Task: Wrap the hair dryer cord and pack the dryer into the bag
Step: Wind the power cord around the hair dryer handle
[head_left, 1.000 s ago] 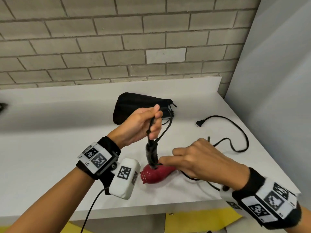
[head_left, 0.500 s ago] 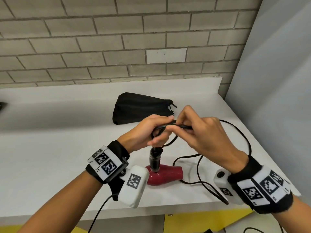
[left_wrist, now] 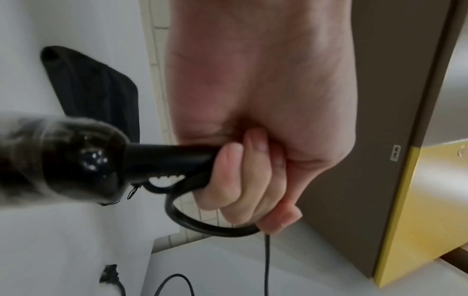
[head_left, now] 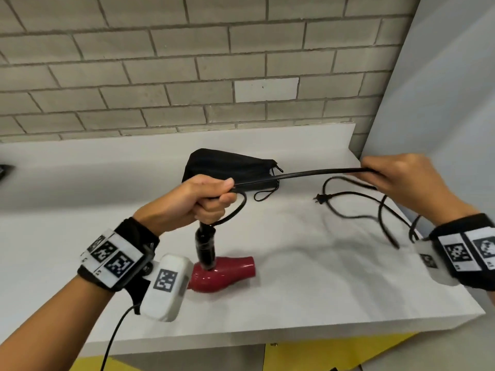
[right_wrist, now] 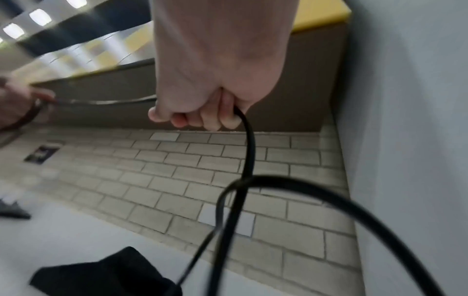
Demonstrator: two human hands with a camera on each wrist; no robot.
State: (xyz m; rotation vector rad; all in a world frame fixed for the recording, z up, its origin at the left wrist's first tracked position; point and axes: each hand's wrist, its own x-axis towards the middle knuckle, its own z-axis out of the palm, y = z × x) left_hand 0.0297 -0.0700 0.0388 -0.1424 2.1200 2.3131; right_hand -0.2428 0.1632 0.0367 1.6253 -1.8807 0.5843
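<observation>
A red hair dryer (head_left: 227, 273) lies on the white table (head_left: 308, 285) with its black handle (head_left: 205, 249) pointing up. My left hand (head_left: 206, 196) grips the top of that handle together with a loop of the black cord (left_wrist: 202, 224). From there the cord (head_left: 300, 174) runs taut to the right into my right hand (head_left: 396, 178), which holds it in a fist (right_wrist: 202, 116). The rest of the cord hangs down to the table and ends in the plug (head_left: 321, 198). The black bag (head_left: 227, 167) lies flat behind my left hand.
A brick wall (head_left: 187, 76) rises behind the table. A grey panel (head_left: 442, 103) closes off the right side, close to my right hand. The table's front edge (head_left: 294, 336) runs just below the dryer. A dark object (head_left: 4, 171) sits at the far left edge.
My right hand has pulled away to the right, drawing the cord out taut from my left hand. My left hand has stayed on the handle. The loose cord has shifted on the table.
</observation>
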